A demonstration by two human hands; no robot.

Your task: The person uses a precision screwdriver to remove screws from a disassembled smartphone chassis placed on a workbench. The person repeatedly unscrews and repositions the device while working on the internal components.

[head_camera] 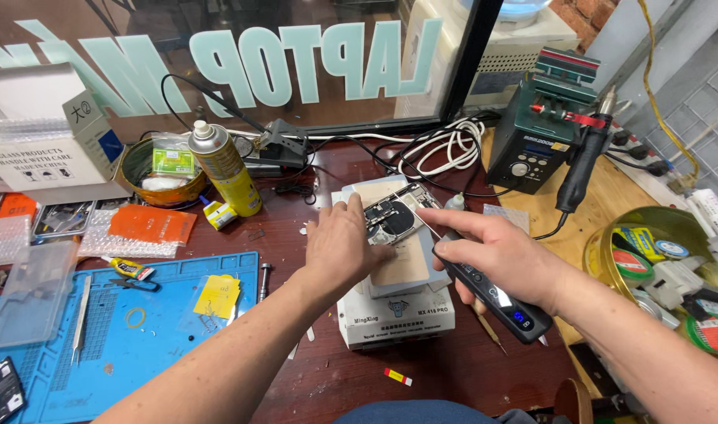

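Nearest us, our two forearms reach in over the dark wood tabletop (453,369). Our right hand (496,255) has its fingers clenched round a black powered screwdriver (492,294) w/ a blue-lit display, its thin tip angled up-left onto the opened phone (394,216). Our left hand (343,243) lies flat, fingers released & spread, pressing on the phone's lower-left part, not gripping anything. The phone lies back-off, insides showing, on a grey pad atop a white box (398,318), approx. centre of the tabletop. Left of that sits a blue work mat (123,345) w/ tweezers (80,318), a yellow note (217,297) & small parts on it. Behind the mat: orange packet (151,224), yellow spray can (224,169) upright, round tin (159,173) w/ bits inside. Far right, a dark green hot-air station (536,141) w/ its handle docked beside it; white cable coils (445,149) near the window. A second tin (665,275) w/ tape rolls sits at the right edge
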